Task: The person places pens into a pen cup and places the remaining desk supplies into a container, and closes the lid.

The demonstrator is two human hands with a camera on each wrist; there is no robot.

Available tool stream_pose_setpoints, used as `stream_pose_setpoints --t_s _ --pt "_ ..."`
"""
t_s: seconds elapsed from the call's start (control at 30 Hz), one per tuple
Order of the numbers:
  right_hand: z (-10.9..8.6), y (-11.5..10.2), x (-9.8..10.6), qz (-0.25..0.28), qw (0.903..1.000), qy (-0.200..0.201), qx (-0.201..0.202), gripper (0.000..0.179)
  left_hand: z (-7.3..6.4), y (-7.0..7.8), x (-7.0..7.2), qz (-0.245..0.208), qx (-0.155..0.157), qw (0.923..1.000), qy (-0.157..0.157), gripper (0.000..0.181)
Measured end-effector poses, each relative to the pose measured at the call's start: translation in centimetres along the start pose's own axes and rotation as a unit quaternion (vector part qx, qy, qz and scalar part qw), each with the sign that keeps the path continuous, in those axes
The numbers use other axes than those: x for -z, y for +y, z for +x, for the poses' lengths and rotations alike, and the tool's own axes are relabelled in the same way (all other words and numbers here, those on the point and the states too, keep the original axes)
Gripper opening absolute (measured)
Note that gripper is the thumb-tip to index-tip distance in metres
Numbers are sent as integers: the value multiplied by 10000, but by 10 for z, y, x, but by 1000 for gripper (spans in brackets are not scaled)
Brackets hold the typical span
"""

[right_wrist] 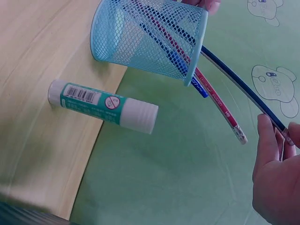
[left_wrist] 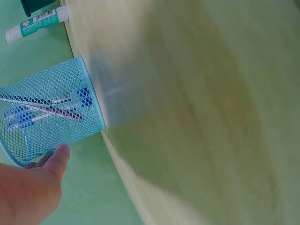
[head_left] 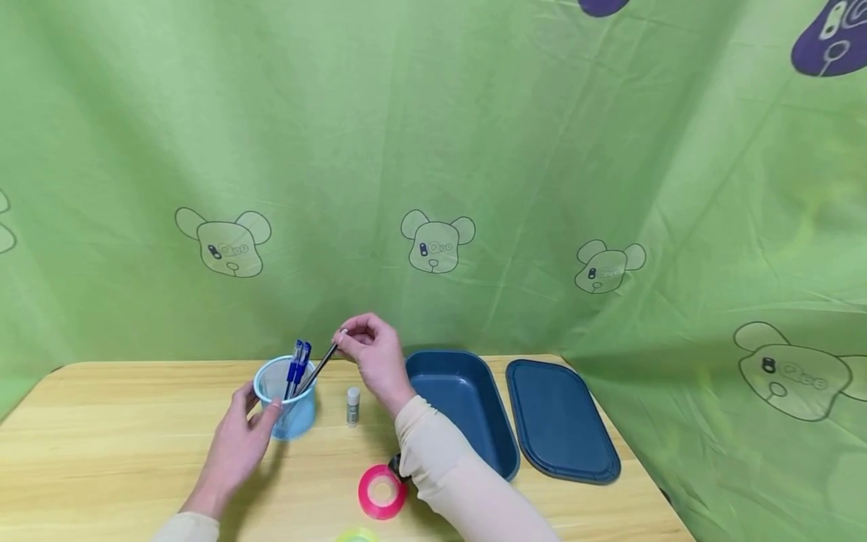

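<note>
A light blue mesh pen cup [head_left: 296, 421] stands upright on the table, with my left hand [head_left: 237, 440] holding its side near the rim. Blue-capped pens [head_left: 298, 367] lean inside it. In the right wrist view a red pencil [right_wrist: 218, 101] also sticks out past the rim. My right hand [head_left: 381, 363] pinches the top end of a dark pencil [head_left: 325, 364] between thumb and fingers. That pencil slants, its lower end inside the cup. A glue stick [head_left: 353, 407] with a white cap stands upright just right of the cup, below my right hand.
To the right lies an open dark blue box [head_left: 467, 388], its flat lid [head_left: 565, 421] beside it. A pink tape roll [head_left: 367, 493] is in front, near a small black object [head_left: 395, 465] partly behind the right sleeve. Yellow tape [head_left: 357, 535] shows at the bottom edge. A green curtain [head_left: 325, 150] hangs behind.
</note>
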State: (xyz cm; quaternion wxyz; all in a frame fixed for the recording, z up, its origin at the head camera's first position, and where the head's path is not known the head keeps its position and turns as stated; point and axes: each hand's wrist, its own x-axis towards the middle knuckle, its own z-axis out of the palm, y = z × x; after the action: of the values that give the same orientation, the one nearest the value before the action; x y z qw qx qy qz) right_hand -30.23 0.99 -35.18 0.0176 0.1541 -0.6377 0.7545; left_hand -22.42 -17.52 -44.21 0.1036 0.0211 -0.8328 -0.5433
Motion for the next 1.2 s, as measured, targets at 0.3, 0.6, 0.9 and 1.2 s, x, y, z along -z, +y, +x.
stream_pose_setpoints --t_s 0.3,0.6,0.9,1.2 --pt "-3 9 -7 -43 9998 -119 -176 18 -1 -1 0 67 -39 9999 74 75" --pt "-16 -5 -12 -489 9982 -229 -275 17 0 -1 0 54 -56 9999 64 77" --pt "-3 18 -9 -657 9968 -146 -421 19 0 1 1 77 -70 9999 41 79" --pt "4 23 -7 -991 9942 14 -415 18 0 3 1 3 -22 10000 -39 78"
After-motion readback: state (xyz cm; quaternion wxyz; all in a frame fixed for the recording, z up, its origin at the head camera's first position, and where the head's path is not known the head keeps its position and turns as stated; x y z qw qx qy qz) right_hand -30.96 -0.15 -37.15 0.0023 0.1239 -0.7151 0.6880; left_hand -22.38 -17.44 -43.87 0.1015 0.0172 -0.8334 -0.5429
